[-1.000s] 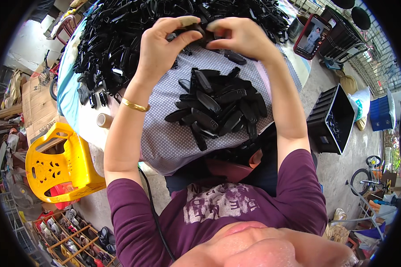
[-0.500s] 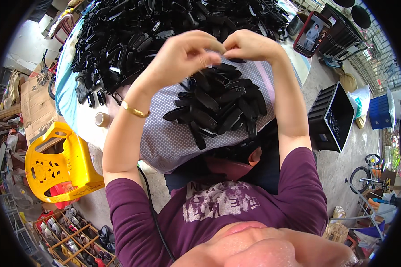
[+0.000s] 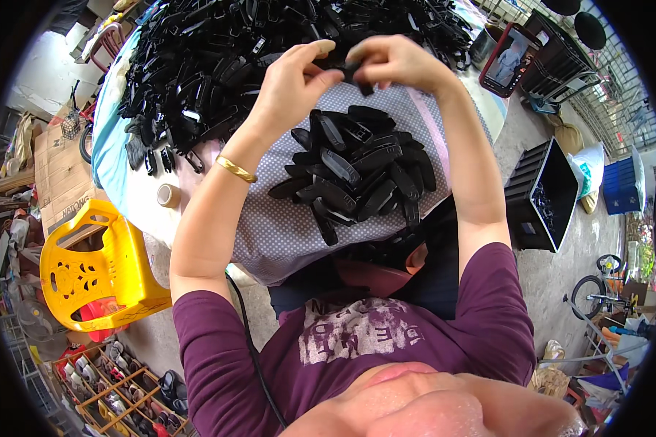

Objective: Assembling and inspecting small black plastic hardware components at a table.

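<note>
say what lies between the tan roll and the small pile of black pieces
In the head view, the left forearm and some dotted cloth show between the tan roll and the small pile.

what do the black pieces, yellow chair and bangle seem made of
Black pieces: probably plastic, semi-gloss, with pale highlights along smooth surfaces. Yellow chair: likely moulded plastic, slightly shiny, its backrest pierced with cut-outs. Bangle: seemingly metal, shiny and gold-coloured; solid or plated, unclear.
</note>
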Motion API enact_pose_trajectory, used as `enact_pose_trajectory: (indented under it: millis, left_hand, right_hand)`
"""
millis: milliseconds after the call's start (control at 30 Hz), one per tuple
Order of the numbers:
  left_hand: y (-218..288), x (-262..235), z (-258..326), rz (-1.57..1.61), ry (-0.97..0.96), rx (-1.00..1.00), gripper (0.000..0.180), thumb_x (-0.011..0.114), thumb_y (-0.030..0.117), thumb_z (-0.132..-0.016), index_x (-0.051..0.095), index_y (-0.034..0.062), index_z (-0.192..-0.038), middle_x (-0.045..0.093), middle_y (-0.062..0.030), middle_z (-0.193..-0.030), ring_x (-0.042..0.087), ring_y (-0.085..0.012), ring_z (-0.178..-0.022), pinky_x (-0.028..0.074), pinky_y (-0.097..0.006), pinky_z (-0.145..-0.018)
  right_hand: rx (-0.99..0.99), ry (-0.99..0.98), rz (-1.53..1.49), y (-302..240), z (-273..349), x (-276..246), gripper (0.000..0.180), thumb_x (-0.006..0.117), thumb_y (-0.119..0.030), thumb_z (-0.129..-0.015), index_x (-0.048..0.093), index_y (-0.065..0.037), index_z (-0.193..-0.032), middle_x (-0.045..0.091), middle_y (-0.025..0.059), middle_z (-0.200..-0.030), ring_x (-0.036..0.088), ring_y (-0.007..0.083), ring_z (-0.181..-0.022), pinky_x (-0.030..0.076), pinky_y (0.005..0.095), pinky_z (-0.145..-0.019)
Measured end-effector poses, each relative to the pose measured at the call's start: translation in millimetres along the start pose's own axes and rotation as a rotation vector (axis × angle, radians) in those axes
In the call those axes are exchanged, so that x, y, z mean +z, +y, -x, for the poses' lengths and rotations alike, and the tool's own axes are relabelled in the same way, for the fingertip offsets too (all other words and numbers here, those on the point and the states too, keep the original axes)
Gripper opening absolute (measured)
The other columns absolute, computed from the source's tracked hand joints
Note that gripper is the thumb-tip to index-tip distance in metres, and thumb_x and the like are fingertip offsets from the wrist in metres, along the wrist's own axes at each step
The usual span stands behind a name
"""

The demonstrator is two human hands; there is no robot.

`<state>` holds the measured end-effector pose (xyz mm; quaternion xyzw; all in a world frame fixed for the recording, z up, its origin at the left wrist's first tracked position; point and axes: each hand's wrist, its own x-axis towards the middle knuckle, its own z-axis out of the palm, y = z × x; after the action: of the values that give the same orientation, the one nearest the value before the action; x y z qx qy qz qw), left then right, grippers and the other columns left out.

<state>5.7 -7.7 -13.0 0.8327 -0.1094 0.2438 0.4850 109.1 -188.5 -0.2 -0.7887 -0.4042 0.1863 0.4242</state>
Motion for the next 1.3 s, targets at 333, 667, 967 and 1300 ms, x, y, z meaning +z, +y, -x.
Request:
enact_pose_trajectory:
  millis: [333,667,967,1300]
  left_hand:
    - [-25.3,-27.2,-5.6,-0.69,-0.184,0.231,0.033,0.051,-0.008,-0.068,0.067,0.0057,-0.094,0.061,-0.0066,-0.102,0.052,-0.0267,-0.097,0.044,-0.033,-0.089]
    - [-35.9,-20.0,-1.2,-0.819,-0.174,0.401,0.018,0.063,0.007,-0.07,0.065,0.006,-0.088,0.057,-0.0077,-0.098,0.052,-0.0249,-0.093,0.046,-0.034,-0.08]
    - [-25.4,-20.2,-13.3,0.284,0.113,-0.262,0.015,0.061,0.009,-0.085,0.059,-0.001,-0.096,0.065,-0.0095,-0.094,0.062,-0.0148,-0.087,0.051,-0.026,-0.07]
    - [-35.9,-17.8,-12.5,0.818,0.064,-0.283,0.028,0.064,0.003,-0.081,0.06,0.0015,-0.108,0.063,-0.0067,-0.096,0.062,-0.0133,-0.086,0.055,-0.026,-0.076]
  right_hand:
    - [-0.37,0.625,0.367,5.6,-32.3,6.1,0.02,0.065,-0.019,-0.08,0.067,-0.004,-0.093,0.067,0.0093,-0.08,0.061,0.0139,-0.068,0.049,0.0261,-0.064]
    - [-0.124,0.614,0.984,-8.0,-80.4,39.9,0.026,0.067,-0.037,-0.074,0.07,-0.012,-0.082,0.062,0.0091,-0.092,0.061,0.0254,-0.086,0.051,0.0347,-0.075]
    - [-0.192,0.642,0.442,-4.3,-60.1,23.7,0.02,0.069,-0.027,-0.072,0.067,-0.009,-0.081,0.066,0.0107,-0.088,0.063,0.0266,-0.073,0.051,0.0318,-0.071]
    - [-0.31,0.379,-0.133,-16.5,-32.5,34.2,0.033,0.066,-0.006,-0.078,0.059,0.0,-0.109,0.065,0.008,-0.095,0.062,0.0137,-0.088,0.05,0.0254,-0.081]
